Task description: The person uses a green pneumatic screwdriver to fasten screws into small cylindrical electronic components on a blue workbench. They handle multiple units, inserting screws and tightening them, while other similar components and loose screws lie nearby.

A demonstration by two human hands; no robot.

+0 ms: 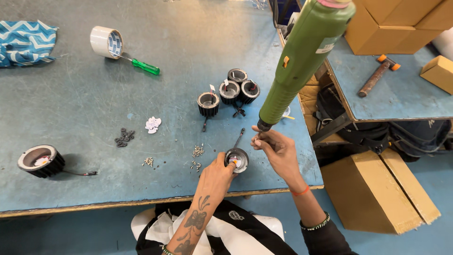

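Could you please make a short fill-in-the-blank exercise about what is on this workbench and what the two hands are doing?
1. The left hand steadies a small round black ____ on the table.
2. The right hand touches the tip of a hanging electric screwdriver whose body is ____.
3. Beside the roll of tape lies a hand screwdriver with a ____ handle.
4. On the neighbouring bench lies a ____ with a wooden handle.

Missing words: housing; green; green; hammer
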